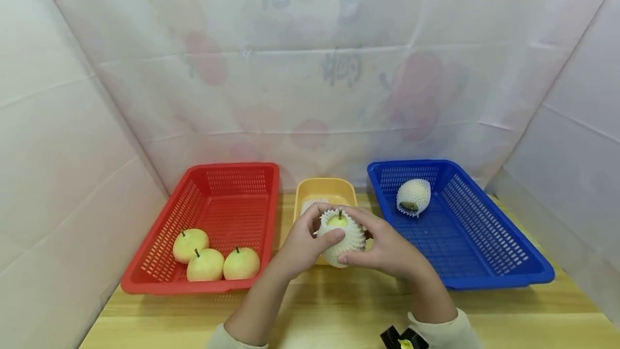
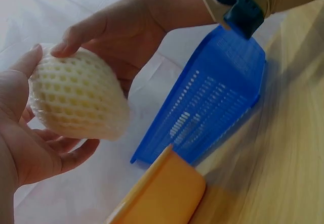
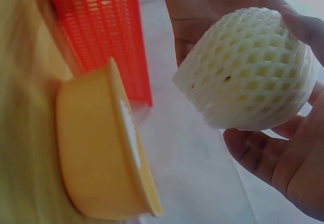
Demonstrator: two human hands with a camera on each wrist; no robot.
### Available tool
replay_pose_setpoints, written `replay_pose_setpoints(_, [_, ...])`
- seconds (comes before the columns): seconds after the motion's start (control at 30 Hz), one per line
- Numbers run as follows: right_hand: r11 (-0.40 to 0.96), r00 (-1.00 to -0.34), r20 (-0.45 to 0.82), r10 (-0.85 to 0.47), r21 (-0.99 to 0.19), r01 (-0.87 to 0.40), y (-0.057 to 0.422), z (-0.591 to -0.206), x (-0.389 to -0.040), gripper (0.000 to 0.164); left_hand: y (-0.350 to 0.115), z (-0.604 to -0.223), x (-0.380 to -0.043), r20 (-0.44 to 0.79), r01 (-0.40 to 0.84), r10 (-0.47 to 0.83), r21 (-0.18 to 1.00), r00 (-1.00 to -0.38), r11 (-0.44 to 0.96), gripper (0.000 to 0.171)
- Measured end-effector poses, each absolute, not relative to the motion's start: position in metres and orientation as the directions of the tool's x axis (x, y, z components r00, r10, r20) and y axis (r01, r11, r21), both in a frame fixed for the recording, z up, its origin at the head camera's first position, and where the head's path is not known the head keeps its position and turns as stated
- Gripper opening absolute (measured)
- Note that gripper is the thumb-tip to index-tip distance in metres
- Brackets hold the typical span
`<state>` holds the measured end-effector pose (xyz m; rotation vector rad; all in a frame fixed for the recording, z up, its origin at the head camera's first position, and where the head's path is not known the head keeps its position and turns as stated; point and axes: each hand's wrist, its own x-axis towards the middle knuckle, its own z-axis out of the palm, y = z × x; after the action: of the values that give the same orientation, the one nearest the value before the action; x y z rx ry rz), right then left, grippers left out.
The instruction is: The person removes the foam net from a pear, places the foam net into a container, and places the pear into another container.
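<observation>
A pale yellow pear in a white foam net [image 1: 345, 248] is held between both hands above the front of the yellow tray. My left hand [image 1: 306, 242] grips its left side, thumb across the front. On the opposite side my right hand [image 1: 387, 245] holds it, thumb low on the net. The pear stands upright, its stem showing through the net's open top. In the left wrist view the netted pear [image 2: 76, 95] shows the mesh stretched over its side; the right wrist view shows the net [image 3: 253, 72] bunched past the pear's lower end.
Left stands a red basket [image 1: 242, 198] with three bare pears [image 1: 205, 265] near its front. At right a blue basket [image 1: 465, 246] holds one netted pear [image 1: 414, 196]. Between them sits the yellow tray [image 1: 326, 185] with white foam nets [image 1: 314, 203] inside, partly hidden by the hands.
</observation>
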<state>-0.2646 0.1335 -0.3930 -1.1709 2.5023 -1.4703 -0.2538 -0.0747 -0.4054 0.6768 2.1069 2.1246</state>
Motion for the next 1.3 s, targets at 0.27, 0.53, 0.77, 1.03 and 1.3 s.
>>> replay_pose_setpoints(0.27, [0.217,-0.692,0.279,-0.666,-0.815,-0.538,0.114,-0.413,-0.267,0.075,-0.095,-0.416,-0.244,0.153,0.218,0.335,0.962,-0.93,0.167,0.049])
replay_pose_setpoints(0.53, [0.217,-0.702,0.189,-0.687,-0.868,-0.446,0.106,-0.431,-0.266,0.068,-0.104,-0.43,-0.234,0.111,0.21,0.344,0.941,-0.932,0.266,0.059])
replay_pose_setpoints(0.77, [0.277,-0.721,0.175,-0.67,-0.842,-0.463,0.109,-0.437,-0.264,0.059,-0.111,-0.426,-0.229,0.091,0.292,0.456,0.872,-0.885,0.393,0.086])
replay_pose_setpoints(1.03, [0.281,-0.707,0.149,-0.692,-0.846,-0.453,0.111,-0.428,-0.253,0.056,-0.117,-0.418,-0.225,0.059,0.358,0.546,0.812,-0.835,0.46,0.082])
replay_pose_setpoints(1.3, [0.312,-0.707,0.093,-0.701,-0.851,-0.423,0.11,-0.434,-0.255,0.05,-0.116,-0.422,-0.226,0.074,0.421,0.55,0.73,-0.832,0.539,0.063])
